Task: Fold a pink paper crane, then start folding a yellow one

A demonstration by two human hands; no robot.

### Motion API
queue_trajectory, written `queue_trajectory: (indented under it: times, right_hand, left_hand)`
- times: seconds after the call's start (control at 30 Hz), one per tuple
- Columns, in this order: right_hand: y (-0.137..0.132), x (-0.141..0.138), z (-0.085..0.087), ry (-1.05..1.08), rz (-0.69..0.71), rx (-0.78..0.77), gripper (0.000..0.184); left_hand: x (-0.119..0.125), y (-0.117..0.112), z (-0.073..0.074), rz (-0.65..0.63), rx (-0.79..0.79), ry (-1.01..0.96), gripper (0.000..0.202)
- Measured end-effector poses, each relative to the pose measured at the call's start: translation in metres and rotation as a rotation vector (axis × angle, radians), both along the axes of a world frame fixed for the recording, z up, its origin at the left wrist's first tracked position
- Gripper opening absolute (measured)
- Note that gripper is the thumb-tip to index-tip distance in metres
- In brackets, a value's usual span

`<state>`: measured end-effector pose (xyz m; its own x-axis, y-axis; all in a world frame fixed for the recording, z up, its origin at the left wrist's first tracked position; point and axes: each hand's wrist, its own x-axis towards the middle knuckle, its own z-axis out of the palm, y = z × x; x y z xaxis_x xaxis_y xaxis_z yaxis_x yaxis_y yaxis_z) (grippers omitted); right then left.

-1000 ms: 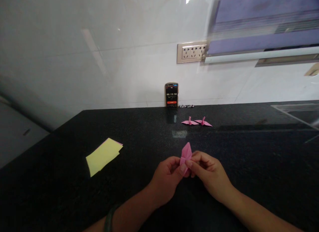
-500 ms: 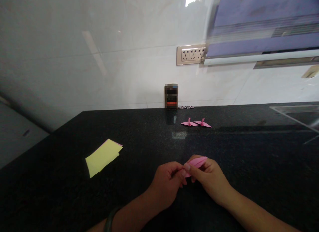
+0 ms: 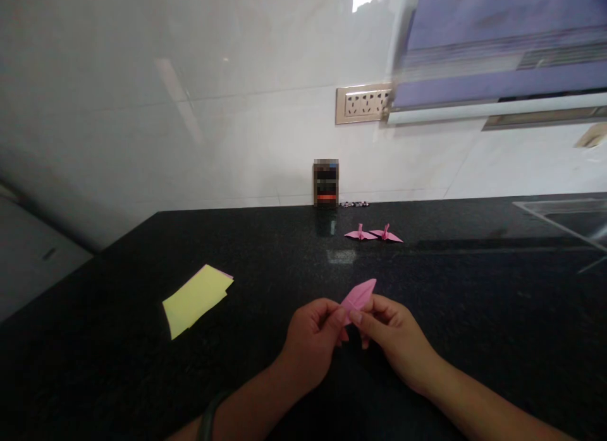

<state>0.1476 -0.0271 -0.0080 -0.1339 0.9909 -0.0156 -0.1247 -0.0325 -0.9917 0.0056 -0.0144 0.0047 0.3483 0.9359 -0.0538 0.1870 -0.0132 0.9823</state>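
Observation:
A folded piece of pink origami paper (image 3: 359,296) is pinched between both hands above the dark countertop, its pointed end tipped up and to the right. My left hand (image 3: 316,333) is closed on its lower left part, thumb on top. From the other side, my right hand (image 3: 393,337) grips the lower right edge between thumb and fingers. The fingers hide the bottom of the paper. Farther back on the counter sit two finished pink paper cranes, a left crane (image 3: 360,233) and a right crane (image 3: 386,234), close together.
Left of my hands lies a stack of yellow paper (image 3: 196,302) with a pink edge beneath. A phone-like upright object (image 3: 326,183), blurred out, leans on the tiled wall beside a beaded strand (image 3: 355,205). The black countertop (image 3: 265,251) meets the wall below a socket panel (image 3: 363,104).
The pink paper has turned more upright, its tip swinging up and leftward, and more of it shows. My left hand has shifted slightly left and up.

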Motion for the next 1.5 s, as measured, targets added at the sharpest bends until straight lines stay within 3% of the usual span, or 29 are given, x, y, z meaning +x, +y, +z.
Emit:
queue_trajectory:
  times: [0.17,0.3,0.43,0.53,0.63,0.7,0.8,0.9,1.07,1.5]
  right_hand:
    - [-0.002,0.003,-0.001,0.022,-0.025,0.04,0.021]
    - [-0.002,0.007,0.002,0.104,0.133,0.049,0.013]
    - [-0.002,0.011,0.003,0.208,0.231,0.045,0.032]
    - [-0.003,0.012,0.003,0.201,0.232,0.095,0.017]
    - [-0.004,0.012,0.004,0.19,0.209,0.105,0.011]
    - [-0.004,0.012,0.005,0.176,0.201,0.073,0.012]
    - [-0.002,0.011,0.007,0.121,0.12,0.021,0.014]
    - [0.0,0.01,0.008,0.048,-0.005,-0.013,0.017]
    - [-0.001,0.008,0.01,-0.025,-0.021,-0.031,0.017]
    - [-0.002,0.009,0.011,0.016,0.026,-0.072,0.019]
  left_hand:
    - [0.001,0.0,0.0,-0.003,-0.042,-0.056,0.025]
    - [0.002,0.002,0.001,-0.049,-0.162,-0.188,0.028]
    - [-0.001,0.002,0.002,-0.248,-0.431,-0.455,0.028]
    - [-0.002,0.0,0.002,-0.394,-0.572,-0.536,0.028]
    - [-0.001,-0.002,-0.001,-0.448,-0.609,-0.495,0.03]
    - [0.001,-0.002,-0.002,-0.393,-0.533,-0.4,0.032]
    - [0.002,0.002,-0.001,-0.153,-0.288,-0.258,0.031]
    - [0.001,0.005,0.001,0.019,-0.194,-0.282,0.028]
    - [-0.001,0.002,0.0,-0.044,-0.194,-0.358,0.017]
    - [-0.001,0.001,0.007,0.019,-0.197,-0.345,0.012]
